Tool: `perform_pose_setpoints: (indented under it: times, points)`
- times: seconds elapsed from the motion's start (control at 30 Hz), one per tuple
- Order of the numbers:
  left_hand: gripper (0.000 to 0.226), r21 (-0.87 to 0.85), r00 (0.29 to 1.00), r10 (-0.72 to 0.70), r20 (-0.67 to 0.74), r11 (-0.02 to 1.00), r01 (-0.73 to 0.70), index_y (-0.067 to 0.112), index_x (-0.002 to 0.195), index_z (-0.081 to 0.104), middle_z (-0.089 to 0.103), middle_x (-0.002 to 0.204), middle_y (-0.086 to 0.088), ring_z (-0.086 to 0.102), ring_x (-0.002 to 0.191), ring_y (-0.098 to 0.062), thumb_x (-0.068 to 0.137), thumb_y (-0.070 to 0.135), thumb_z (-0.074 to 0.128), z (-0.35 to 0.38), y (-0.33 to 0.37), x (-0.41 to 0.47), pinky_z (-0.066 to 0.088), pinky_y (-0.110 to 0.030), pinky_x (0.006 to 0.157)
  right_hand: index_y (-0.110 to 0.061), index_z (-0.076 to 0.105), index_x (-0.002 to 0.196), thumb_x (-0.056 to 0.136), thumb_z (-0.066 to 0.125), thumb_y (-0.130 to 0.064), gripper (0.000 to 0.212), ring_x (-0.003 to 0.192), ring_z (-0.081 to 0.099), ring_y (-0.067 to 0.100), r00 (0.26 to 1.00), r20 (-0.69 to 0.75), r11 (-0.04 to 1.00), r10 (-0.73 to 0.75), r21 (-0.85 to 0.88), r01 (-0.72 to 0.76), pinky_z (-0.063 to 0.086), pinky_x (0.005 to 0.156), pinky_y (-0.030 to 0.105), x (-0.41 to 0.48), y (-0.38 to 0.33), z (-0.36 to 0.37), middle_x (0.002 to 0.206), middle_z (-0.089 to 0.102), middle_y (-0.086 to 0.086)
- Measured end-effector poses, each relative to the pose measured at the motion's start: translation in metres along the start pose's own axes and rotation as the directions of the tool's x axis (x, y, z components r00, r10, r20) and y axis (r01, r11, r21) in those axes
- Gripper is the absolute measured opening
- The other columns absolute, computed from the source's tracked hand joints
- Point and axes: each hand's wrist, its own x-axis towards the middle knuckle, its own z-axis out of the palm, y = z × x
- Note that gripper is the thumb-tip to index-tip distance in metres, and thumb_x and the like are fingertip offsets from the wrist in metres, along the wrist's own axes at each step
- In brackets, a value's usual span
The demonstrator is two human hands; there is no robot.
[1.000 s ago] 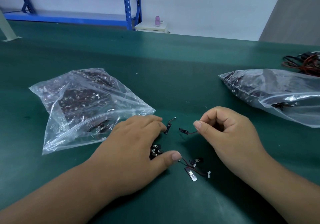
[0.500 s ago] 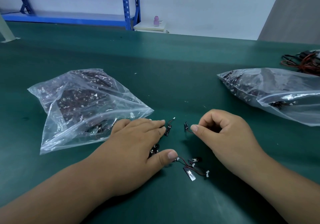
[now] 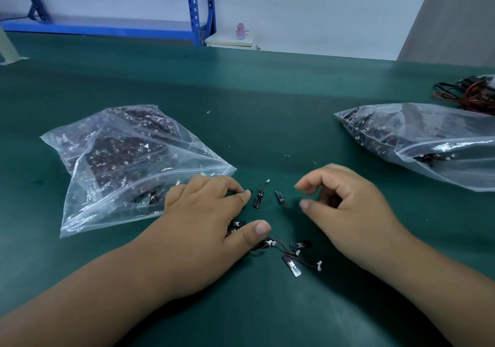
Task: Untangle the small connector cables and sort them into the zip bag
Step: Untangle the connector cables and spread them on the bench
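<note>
The zip bag (image 3: 128, 164) lies at the left of the bench (image 3: 267, 121), its zip edge nearest the left hand (image 3: 209, 220). That hand's fingers (image 3: 235, 194) press flat and straight over several connector cables (some hidden under the palm). A loose cable (image 3: 259, 196) lies just beside them and a tangle (image 3: 294, 255) sits nearer. The right hand (image 3: 348, 212) has thumb and forefinger parted, gripping nothing. Dragging the flat hand could re-knot the hidden cables, and the second bag (image 3: 428, 143) invites mis-sorting.
</note>
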Motion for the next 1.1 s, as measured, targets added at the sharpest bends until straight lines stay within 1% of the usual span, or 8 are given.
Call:
perform_pose_setpoints:
  times: [0.07, 0.17, 0.3, 0.53, 0.67, 0.77, 0.87, 1.1]
  points:
    - [0.102, -0.008, 1.000, 0.016, -0.006, 1.000, -0.016, 0.041, 0.148, 0.032, 0.023, 0.126, 0.034, 0.018, 0.125, 0.004, 0.069, 0.088, -0.013, -0.001, 0.000, -0.001, 0.010, -0.027, 0.104, -0.037, 0.069, 0.083, 0.069, 0.076, -0.019, 0.024, 0.080, 0.056, 0.011, 0.985, 0.168, 0.999, -0.039, -0.009, 0.041, 0.042, 0.072, 0.015, -0.001, -0.002, -0.008, 0.094, 0.057, -0.016]
    - [0.098, -0.038, 0.999, 0.024, -0.030, 0.999, -0.026, 0.043, 0.146, 0.033, 0.023, 0.124, 0.034, 0.019, 0.125, 0.005, 0.070, 0.089, -0.009, -0.003, 0.000, -0.004, 0.011, -0.027, 0.104, -0.048, 0.068, 0.089, 0.062, 0.069, -0.041, 0.028, 0.104, 0.050, 0.010, 0.901, 0.433, 0.990, -0.029, -0.113, 0.087, 0.037, 0.092, 0.026, -0.002, -0.003, -0.018, 0.102, 0.051, -0.019]
    - [0.067, -0.085, 0.998, 0.011, -0.058, 0.996, -0.016, 0.049, 0.125, 0.041, 0.032, 0.114, 0.031, 0.031, 0.117, 0.005, 0.074, 0.086, 0.017, -0.008, -0.001, -0.008, 0.023, -0.029, 0.104, -0.041, 0.064, 0.086, 0.065, 0.067, -0.046, 0.022, 0.112, 0.040, 0.003, 0.868, 0.492, 0.945, -0.070, -0.245, 0.215, 0.024, 0.098, 0.020, -0.003, -0.003, -0.016, 0.106, 0.045, -0.017]
    - [0.040, -0.045, 0.997, 0.075, -0.010, 0.996, -0.076, 0.046, 0.096, 0.057, 0.048, 0.093, 0.025, 0.043, 0.098, 0.002, 0.075, 0.072, 0.035, -0.013, 0.001, -0.011, 0.034, -0.029, 0.098, -0.033, 0.067, 0.075, 0.071, 0.074, -0.038, 0.010, 0.111, 0.043, 0.004, 0.885, 0.457, 0.959, -0.092, -0.197, 0.202, 0.024, 0.098, 0.022, -0.002, -0.003, -0.016, 0.105, 0.050, -0.016]
    - [0.034, -0.042, 0.996, 0.086, -0.004, 0.995, -0.086, 0.044, 0.091, 0.055, 0.048, 0.088, 0.025, 0.044, 0.093, 0.001, 0.076, 0.069, 0.037, -0.014, 0.001, -0.011, 0.038, -0.029, 0.093, -0.031, 0.067, 0.069, 0.075, 0.082, -0.019, 0.020, 0.098, 0.056, 0.009, 0.906, 0.420, 0.996, -0.059, -0.033, 0.080, 0.039, 0.087, 0.021, 0.000, -0.004, -0.020, 0.098, 0.057, -0.014]
    - [0.029, -0.053, 0.995, 0.100, 0.002, 0.994, -0.100, 0.043, 0.090, 0.052, 0.047, 0.089, 0.024, 0.043, 0.094, 0.002, 0.077, 0.066, 0.040, -0.013, 0.000, -0.011, 0.037, -0.027, 0.093, -0.025, 0.067, 0.070, 0.076, 0.080, -0.016, 0.016, 0.070, 0.059, 0.013, 0.944, 0.328, 0.991, -0.044, 0.136, -0.001, 0.047, 0.067, 0.026, 0.005, 0.000, -0.022, 0.081, 0.066, -0.004]
    - [0.021, -0.105, 0.991, 0.132, 0.006, 0.986, -0.131, 0.041, 0.087, 0.052, 0.047, 0.089, 0.024, 0.045, 0.092, 0.003, 0.078, 0.059, 0.047, -0.013, 0.001, -0.012, 0.039, -0.024, 0.088, -0.021, 0.066, 0.077, 0.082, 0.077, -0.013, 0.014, 0.058, 0.048, 0.008, 0.980, 0.198, 0.974, 0.019, 0.219, -0.063, 0.040, 0.054, 0.021, 0.008, 0.007, -0.018, 0.065, 0.062, -0.002]
    - [0.014, -0.149, 0.981, 0.194, 0.002, 0.970, -0.192, 0.038, 0.083, 0.053, 0.051, 0.087, 0.021, 0.050, 0.089, 0.001, 0.080, 0.052, 0.055, -0.014, 0.001, -0.011, 0.040, -0.021, 0.083, -0.026, 0.068, 0.080, 0.084, 0.075, -0.015, 0.014, 0.062, 0.053, 0.010, 0.994, -0.013, 0.975, 0.105, 0.200, -0.100, 0.044, 0.059, 0.027, 0.009, 0.015, -0.010, 0.073, 0.067, 0.005]
